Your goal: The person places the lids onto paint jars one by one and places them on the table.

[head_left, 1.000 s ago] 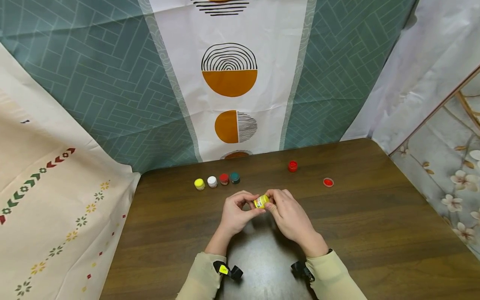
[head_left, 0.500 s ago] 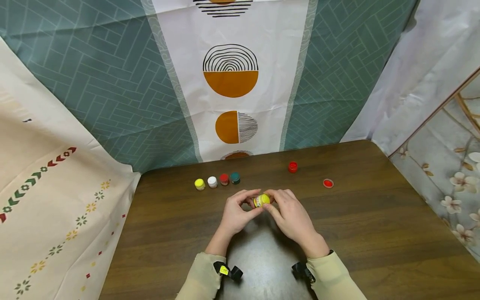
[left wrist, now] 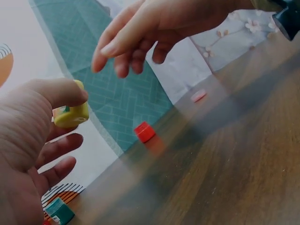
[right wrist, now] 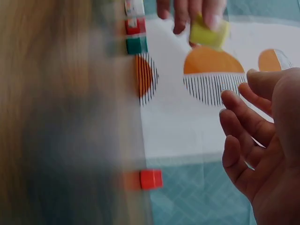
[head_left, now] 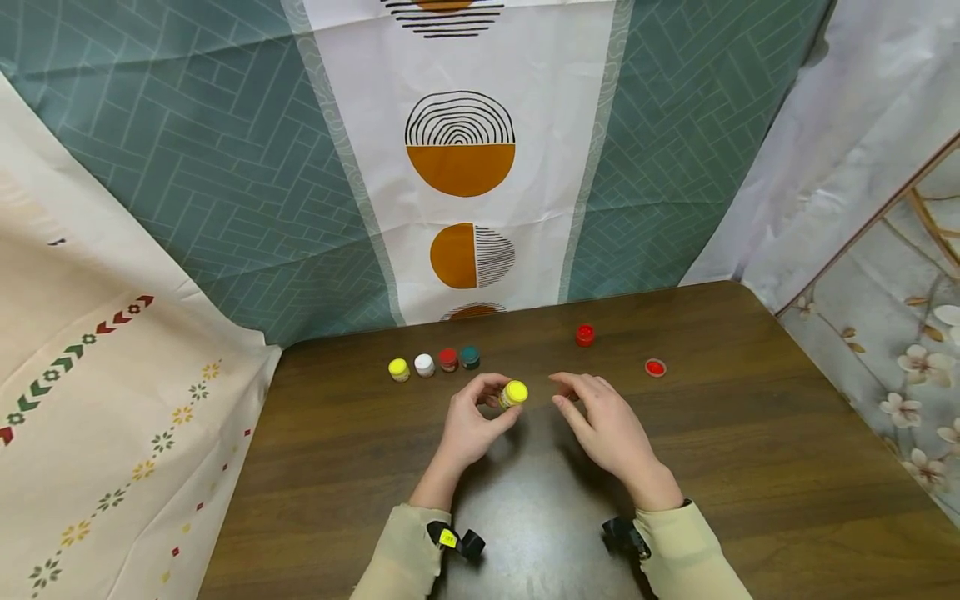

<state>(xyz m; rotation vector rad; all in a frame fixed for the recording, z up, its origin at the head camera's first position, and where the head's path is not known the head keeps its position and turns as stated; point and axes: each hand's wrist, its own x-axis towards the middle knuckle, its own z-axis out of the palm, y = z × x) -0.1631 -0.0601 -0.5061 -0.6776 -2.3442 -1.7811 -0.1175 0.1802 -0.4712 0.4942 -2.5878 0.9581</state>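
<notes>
My left hand [head_left: 467, 429] pinches a small paint jar [head_left: 513, 393] with a yellow lid between thumb and fingers, above the table. The lid is on and faces up, tilted slightly to the right. In the left wrist view the thumb covers part of the jar [left wrist: 71, 115]. To the right of it, my right hand [head_left: 617, 429] is apart from the jar and holds nothing. Its fingers are loosely bent, as the right wrist view of that hand [right wrist: 267, 136] also shows.
Behind the left hand stand a yellow jar [head_left: 399, 370], a white jar [head_left: 424, 365], a red jar [head_left: 447, 359] and a dark green jar [head_left: 470, 357] in a row. A red jar [head_left: 585, 335] without its lid stands farther right, near a red lid [head_left: 656, 367] on the table [head_left: 750, 467].
My right hand has let go of the yellow-lidded jar and moved to the right. The jar stays in my left hand and now tilts more upright, its lid turned up.
</notes>
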